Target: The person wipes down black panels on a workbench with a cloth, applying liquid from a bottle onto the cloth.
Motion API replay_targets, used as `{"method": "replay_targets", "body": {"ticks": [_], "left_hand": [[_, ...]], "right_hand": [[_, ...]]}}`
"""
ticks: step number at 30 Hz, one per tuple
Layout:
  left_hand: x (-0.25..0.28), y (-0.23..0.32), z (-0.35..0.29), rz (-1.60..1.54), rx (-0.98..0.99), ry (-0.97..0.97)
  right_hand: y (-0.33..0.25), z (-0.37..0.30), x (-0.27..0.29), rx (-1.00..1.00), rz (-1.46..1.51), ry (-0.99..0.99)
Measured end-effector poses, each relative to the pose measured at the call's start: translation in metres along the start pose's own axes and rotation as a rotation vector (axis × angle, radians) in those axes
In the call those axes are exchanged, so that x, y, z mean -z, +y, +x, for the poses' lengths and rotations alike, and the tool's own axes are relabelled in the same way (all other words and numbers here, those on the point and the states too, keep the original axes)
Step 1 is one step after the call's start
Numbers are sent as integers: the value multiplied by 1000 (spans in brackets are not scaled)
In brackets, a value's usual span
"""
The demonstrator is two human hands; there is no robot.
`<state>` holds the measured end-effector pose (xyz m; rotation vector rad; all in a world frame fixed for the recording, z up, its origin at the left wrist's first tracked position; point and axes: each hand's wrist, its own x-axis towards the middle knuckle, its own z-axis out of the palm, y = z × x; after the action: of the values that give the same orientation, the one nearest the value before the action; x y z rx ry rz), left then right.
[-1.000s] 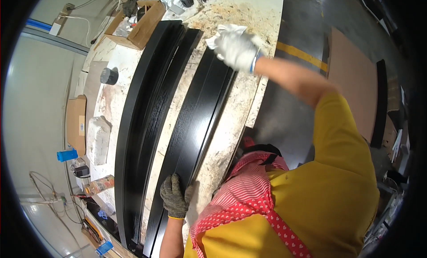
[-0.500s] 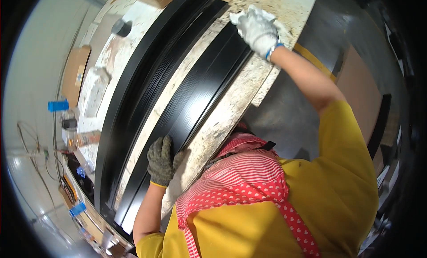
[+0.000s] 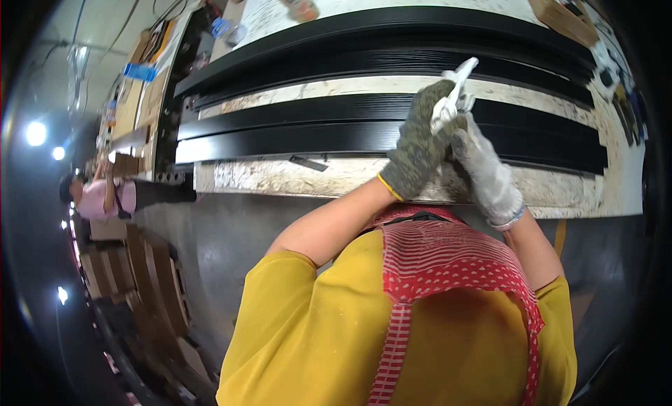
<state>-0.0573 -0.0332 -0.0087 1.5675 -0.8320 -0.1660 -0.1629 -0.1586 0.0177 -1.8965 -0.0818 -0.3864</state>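
Note:
A crumpled white cloth (image 3: pixel 455 96) is bunched between my two hands, one end sticking up. My left hand (image 3: pixel 420 147), in a dark green mottled glove, is closed around it. Pressed up against that hand from the right, my right hand (image 3: pixel 484 169) in a whitish glove also grips the cloth; its fingertips are partly hidden. Both hands are over a long glossy black grooved panel (image 3: pixel 294 134) lying lengthwise on the worktable. Behind it lies a second black length (image 3: pixel 392 38) with a raised outer edge.
The worktable (image 3: pixel 567 189) has a stained, pale top. A small dark strip (image 3: pixel 308 163) lies near its front edge. Bottles (image 3: pixel 295 1) stand at the back left and a cardboard box (image 3: pixel 560 14) at the back right. Another person (image 3: pixel 105 196) stands far left, above stacked boards (image 3: pixel 150 273).
My view has swung round, so the panels now run across it. My right hand has left the panel's far end with the cloth, and my left hand has come off the panel onto the cloth.

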Motion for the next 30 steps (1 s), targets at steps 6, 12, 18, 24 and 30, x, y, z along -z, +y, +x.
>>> {"method": "replay_targets", "body": {"ticks": [6, 12, 18, 24, 30], "left_hand": [[87, 25, 6, 917, -618, 0], [125, -39, -74, 1064, -84, -288], [294, -63, -131, 1263, 64, -31], [463, -90, -168, 1399, 235, 157], [660, -110, -213, 958, 653, 698]], "right_hand": [[20, 46, 4, -48, -241, 262], [69, 43, -6, -83, -1171, 44], [91, 38, 6, -37, -1135, 32], [105, 33, 16, -134, -1155, 4], [92, 45, 2, -113, -1117, -20]]}}
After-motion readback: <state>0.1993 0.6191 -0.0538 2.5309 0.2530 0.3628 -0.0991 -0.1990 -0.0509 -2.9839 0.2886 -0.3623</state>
